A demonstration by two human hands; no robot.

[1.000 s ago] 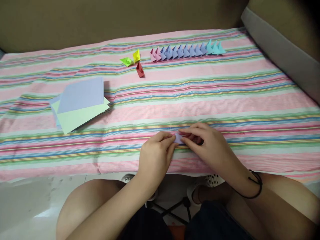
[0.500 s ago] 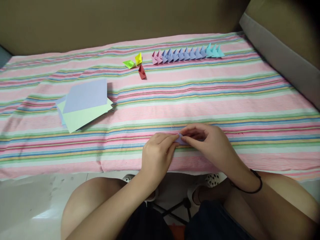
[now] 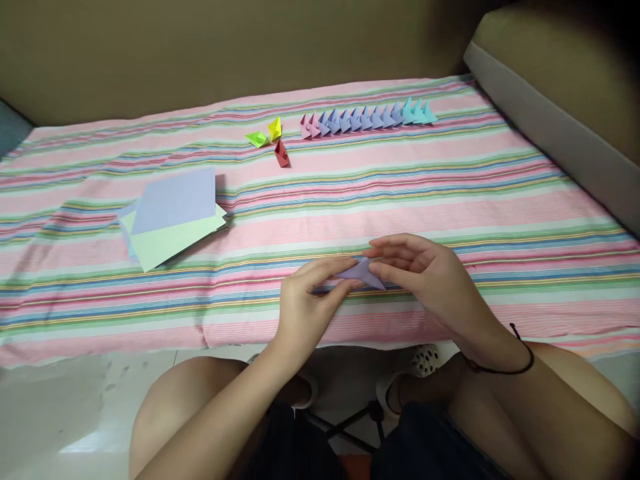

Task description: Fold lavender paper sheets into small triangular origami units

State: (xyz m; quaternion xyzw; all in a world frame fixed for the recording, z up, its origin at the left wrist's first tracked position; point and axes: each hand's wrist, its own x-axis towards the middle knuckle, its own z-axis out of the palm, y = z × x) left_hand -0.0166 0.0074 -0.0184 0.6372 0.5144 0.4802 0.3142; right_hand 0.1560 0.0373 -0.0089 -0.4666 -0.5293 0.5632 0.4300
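Observation:
A small folded lilac paper piece (image 3: 361, 273) sits between both my hands just above the striped cloth (image 3: 450, 193). My left hand (image 3: 305, 303) pinches its left end with thumb and fingers. My right hand (image 3: 430, 280) grips its right side, fingers curled over it. The piece now shows as a flat pointed shape. A black band circles my right wrist.
A stack of lilac and pale green paper sheets (image 3: 173, 213) lies at the left. Far back stands a row of folded paper boats (image 3: 365, 119) in pink, lilac and turquoise, with green (image 3: 257, 139), yellow (image 3: 275, 128) and red (image 3: 281, 153) boats beside it. A cushion (image 3: 555, 113) borders the right.
The lilac piece has been pulled wider between my hands and shows more. My right fingers have lifted and spread a little. The view has tilted slightly down.

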